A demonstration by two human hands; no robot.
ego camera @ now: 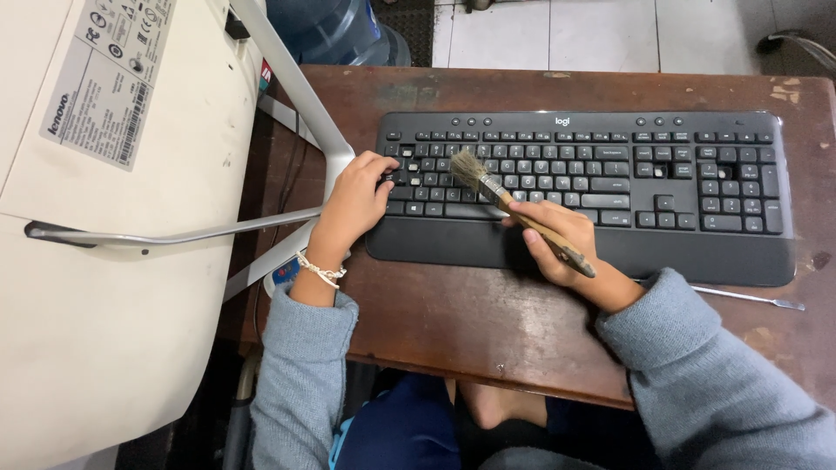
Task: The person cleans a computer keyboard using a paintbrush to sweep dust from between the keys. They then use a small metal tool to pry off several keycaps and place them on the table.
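1. The left hand sits left of the frame's centre, palm down, fingers curled forward and pressing down at their tips.
2. Its wrist wears a pale cord band; a grey sleeve covers the forearm.
3. The right hand, at centre, is closed in a grip, knuckles up.
4. Both forearms angle inward from the lower edge.

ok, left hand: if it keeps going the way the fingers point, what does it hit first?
The left hand points right and slightly up, fingertips already on the left-edge keys of the keyboard. Going straight on, it would run across more keys, then likely meet the bristles of the brush; height above the keys is unclear.
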